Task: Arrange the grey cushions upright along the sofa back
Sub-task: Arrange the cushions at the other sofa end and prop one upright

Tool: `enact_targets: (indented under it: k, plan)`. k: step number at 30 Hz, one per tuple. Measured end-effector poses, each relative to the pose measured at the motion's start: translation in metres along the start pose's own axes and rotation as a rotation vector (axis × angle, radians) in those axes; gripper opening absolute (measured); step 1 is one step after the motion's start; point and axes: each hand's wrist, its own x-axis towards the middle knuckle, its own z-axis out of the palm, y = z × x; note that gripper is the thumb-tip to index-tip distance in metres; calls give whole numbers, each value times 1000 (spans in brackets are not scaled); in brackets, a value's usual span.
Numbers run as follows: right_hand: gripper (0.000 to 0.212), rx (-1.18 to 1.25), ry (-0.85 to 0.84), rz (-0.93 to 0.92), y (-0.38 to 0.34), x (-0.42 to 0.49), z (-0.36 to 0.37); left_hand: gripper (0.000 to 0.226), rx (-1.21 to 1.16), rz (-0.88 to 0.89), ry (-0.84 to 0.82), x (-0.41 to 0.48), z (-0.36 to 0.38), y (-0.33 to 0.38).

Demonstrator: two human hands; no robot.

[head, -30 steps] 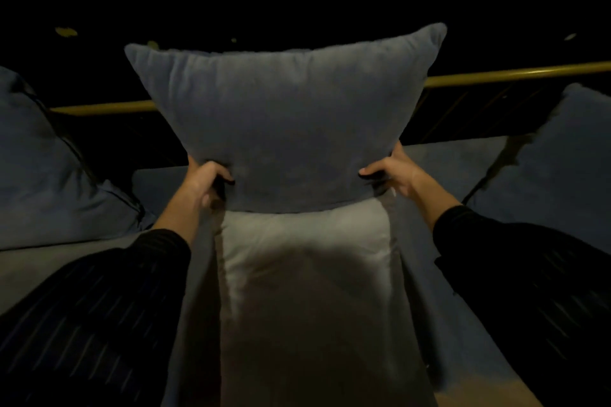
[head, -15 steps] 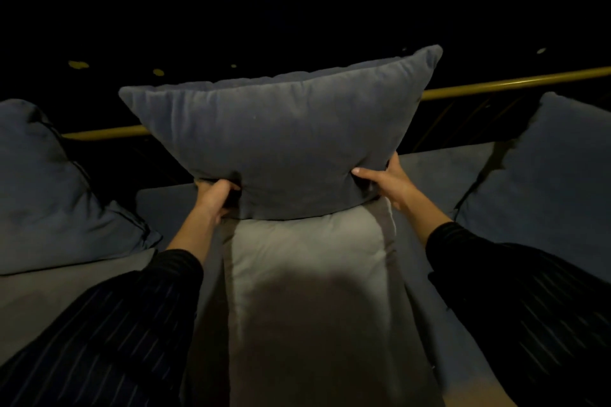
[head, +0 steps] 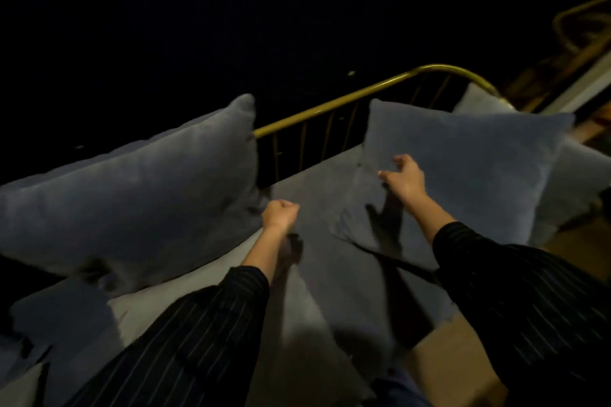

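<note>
A large grey fabric cushion (head: pixel 132 198) is propped at the left against the curved brass metal rail (head: pixel 330 106) behind the grey upholstered seat (head: pixel 317 261). A second square grey fabric cushion (head: pixel 463 168) is set at the right, with another pale grey cushion (head: pixel 575 182) lodged behind it. Bare seat is left between the two.

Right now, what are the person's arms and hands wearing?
Both arms wear long dark sleeves with thin pale pinstripes, the left sleeve and right sleeve ending short of the wrists. The left hand and right hand are bare: no gloves; no rings or watch visible in this dim light.
</note>
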Motion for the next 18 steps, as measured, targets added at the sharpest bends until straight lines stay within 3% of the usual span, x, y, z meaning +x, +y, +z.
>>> enact_targets:
  k: [4,7,8,11,15,18]
  plan:
    - [66,-118,273,50,65,54,-93,28,42,28,-143,25,97,67]
    - [91,-184,385,169,112,83,-134,22,60,6,-191,45,159,102]
    - [102,-181,388,210,126,89,-143,20,70,9,-196,53,176,109]
    - [124,-97,333,269,157,103,-154,60,33,-26,-112,79,211,128]
    - [130,-38,197,227,186,130,-165,88,-8,-18,-60,128,238,128]
    - [131,-25,125,242,198,155,-173,92,-156,-50,-99,148,252,129]
